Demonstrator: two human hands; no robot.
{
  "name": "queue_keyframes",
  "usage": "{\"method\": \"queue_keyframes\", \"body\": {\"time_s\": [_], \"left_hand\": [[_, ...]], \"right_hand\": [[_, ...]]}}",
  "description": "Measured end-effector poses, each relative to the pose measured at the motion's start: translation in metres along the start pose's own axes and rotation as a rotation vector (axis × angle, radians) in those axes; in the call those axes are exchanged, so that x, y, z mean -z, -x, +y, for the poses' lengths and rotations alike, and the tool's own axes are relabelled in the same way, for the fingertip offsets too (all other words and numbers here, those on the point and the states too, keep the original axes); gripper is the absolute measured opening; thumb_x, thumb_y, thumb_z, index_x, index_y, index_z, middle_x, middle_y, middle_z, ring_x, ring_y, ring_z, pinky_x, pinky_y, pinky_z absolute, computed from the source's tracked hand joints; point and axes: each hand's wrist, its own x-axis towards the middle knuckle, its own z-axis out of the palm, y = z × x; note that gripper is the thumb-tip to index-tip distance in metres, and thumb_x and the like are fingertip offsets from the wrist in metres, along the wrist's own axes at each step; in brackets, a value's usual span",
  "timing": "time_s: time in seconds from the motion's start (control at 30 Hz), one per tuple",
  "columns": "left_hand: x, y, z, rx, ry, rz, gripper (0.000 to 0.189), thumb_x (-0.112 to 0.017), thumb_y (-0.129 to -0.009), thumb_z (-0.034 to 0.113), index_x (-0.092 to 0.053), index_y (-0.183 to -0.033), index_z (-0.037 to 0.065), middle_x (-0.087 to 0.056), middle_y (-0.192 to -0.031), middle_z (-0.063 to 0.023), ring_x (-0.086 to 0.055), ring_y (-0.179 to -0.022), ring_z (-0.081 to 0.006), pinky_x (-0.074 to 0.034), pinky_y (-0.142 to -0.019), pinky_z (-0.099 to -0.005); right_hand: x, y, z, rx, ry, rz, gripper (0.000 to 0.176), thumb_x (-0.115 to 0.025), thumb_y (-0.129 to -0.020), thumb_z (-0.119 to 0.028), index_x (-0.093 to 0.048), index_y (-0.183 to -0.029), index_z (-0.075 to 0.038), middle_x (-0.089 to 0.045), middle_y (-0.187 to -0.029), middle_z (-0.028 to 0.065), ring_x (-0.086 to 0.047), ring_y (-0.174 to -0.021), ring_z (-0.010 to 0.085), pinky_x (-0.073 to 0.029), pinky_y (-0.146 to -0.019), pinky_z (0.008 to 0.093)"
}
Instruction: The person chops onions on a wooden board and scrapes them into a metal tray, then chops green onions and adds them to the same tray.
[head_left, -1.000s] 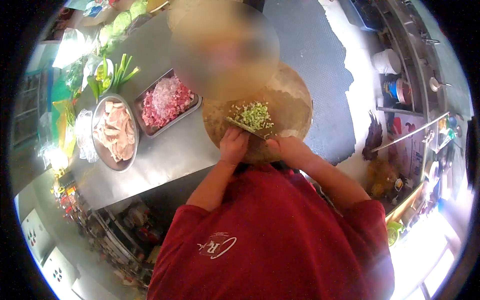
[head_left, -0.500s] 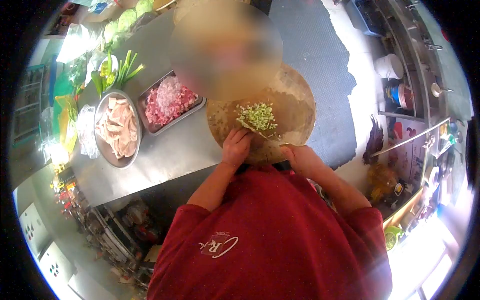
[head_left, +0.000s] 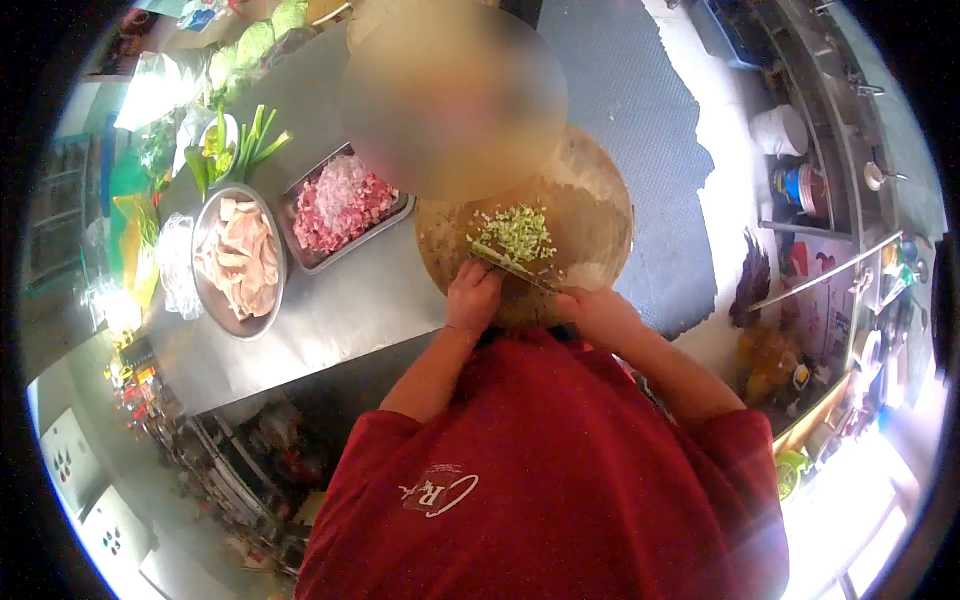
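A round wooden chopping board (head_left: 450, 228) lies in front of me, with a heap of finely chopped pale-green vegetable (head_left: 520, 233) near its middle. My right hand (head_left: 595, 316) is closed round the handle of a knife (head_left: 527, 274). Its thin blade slants across the near side of the heap, seen almost edge-on. At the blade's far left end is my left hand (head_left: 474, 298), fingers bent and pressed together over the board. What those fingers pinch, if anything, is hidden.
Left of the board, a metal tray (head_left: 312, 264) holds ground meat (head_left: 340, 205). Beside it stands a metal bowl (head_left: 236, 328) of pale sliced meat (head_left: 243, 255). Green stalks (head_left: 250, 145) lie behind the bowl. A large blurred patch covers the board's far side.
My right hand has shifted slightly left, and the knife blade shows more clearly along the heap's near edge. My left hand has stayed almost in place.
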Motion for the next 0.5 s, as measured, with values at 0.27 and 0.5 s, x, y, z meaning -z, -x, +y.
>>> {"method": "queue_keyframes", "body": {"time_s": [0.27, 0.5], "left_hand": [[0.008, -0.002, -0.005, -0.104, 0.103, -0.049, 0.025, -0.063, -0.073, 0.0, -0.073, -0.094, 0.007, -0.068, -0.103, -0.0067, -0.065, -0.1, -0.0288, -0.056, -0.084, -0.0372], [0.01, 0.005, -0.008, -0.075, 0.112, -0.091, 0.029, -0.061, -0.071, -0.001, -0.072, -0.097, 0.008, -0.067, -0.102, -0.006, -0.065, -0.096, -0.0294, -0.056, -0.081, -0.0377]], "right_hand": [[-0.01, 0.014, 0.021, -0.082, -0.11, 0.032, 0.049, -0.037, -0.104, -0.045, -0.066, -0.118, -0.008, -0.07, -0.099, 0.025, -0.065, -0.094, 0.0478, -0.052, -0.086, 0.0559], [-0.004, 0.001, 0.001, 0.033, -0.046, 0.032, 0.052, -0.037, -0.104, -0.046, -0.067, -0.113, -0.005, -0.07, -0.096, 0.0268, -0.066, -0.092, 0.0479, -0.052, -0.084, 0.0566]]}}
